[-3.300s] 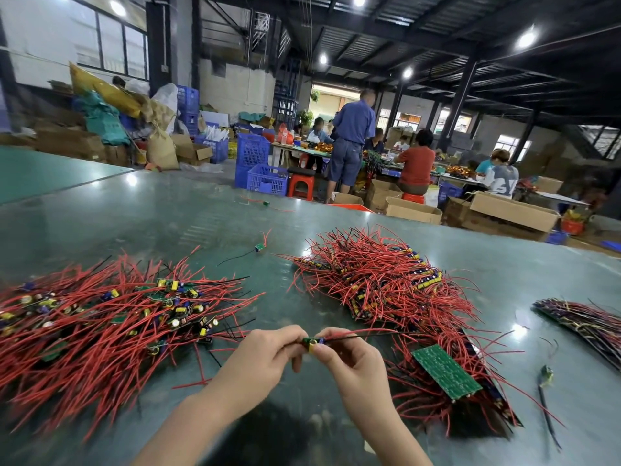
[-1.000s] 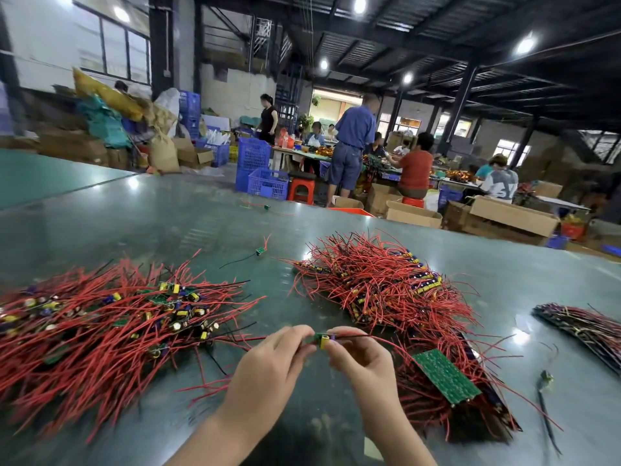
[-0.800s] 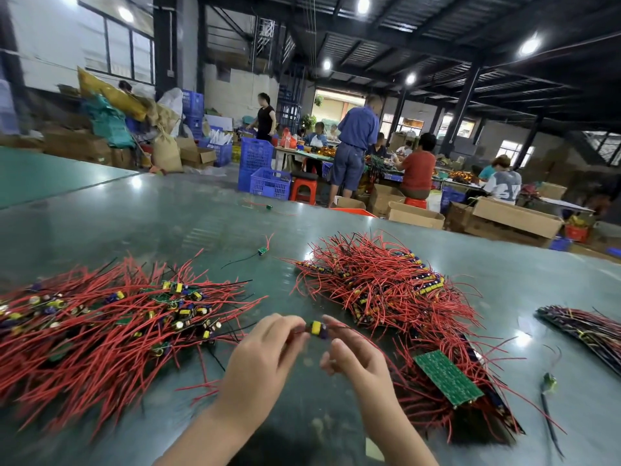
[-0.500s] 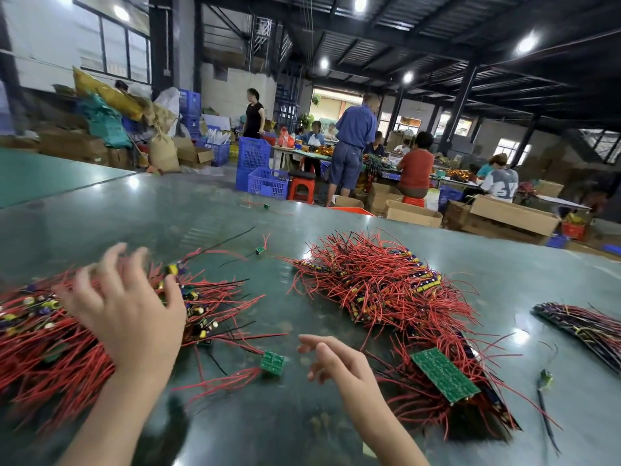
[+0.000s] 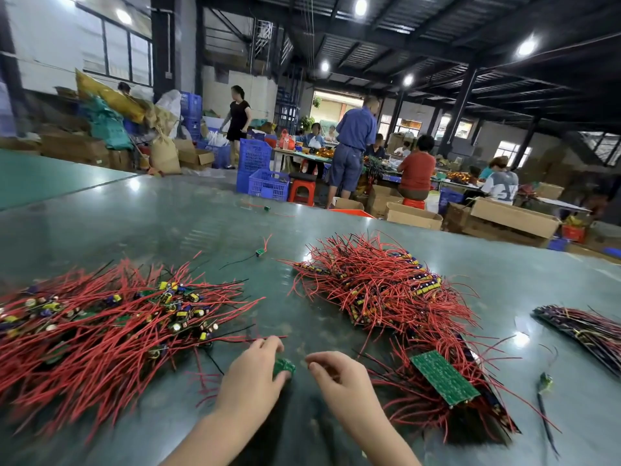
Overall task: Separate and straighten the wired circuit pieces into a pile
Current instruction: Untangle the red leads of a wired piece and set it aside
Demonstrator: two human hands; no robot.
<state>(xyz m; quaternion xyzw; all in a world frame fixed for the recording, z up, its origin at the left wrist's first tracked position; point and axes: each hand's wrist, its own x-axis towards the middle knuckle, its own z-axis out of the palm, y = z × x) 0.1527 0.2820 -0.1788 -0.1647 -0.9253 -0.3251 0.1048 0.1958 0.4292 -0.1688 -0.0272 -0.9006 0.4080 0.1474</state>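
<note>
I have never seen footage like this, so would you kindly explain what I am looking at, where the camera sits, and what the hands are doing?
There is no machine here: a person wears the camera on their head, so it looks forward and down at their own two bare hands. They work at a green table in a busy workshop. A spread pile of red-wired circuit pieces lies on the left and a tangled heap on the right, with a larger green board leaning on it. The left hand pinches one small green circuit piece. The right hand holds nothing, fingers loosely curled.
</note>
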